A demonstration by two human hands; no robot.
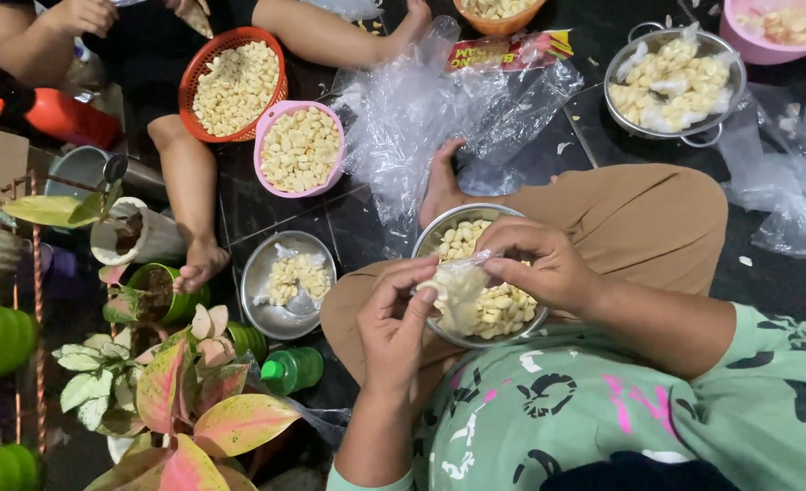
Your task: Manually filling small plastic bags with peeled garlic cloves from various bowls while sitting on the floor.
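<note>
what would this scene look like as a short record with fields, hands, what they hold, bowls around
left hand: pinches a small clear plastic bag of pale peeled cloves
right hand: grips the top of that bag
under the hands: round steel bowl of cloves on the lap
floor bowls: pink plastic bowl, orange plastic basket, small steel dish
nearby: another person's bare foot, green-capped bottle

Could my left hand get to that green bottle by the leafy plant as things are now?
Probably yes, once freed. The green bottle lies on the floor just beside the left hand, with nothing between. But that hand and the right hand are both pinching a small clear bag over the steel bowl.
</note>
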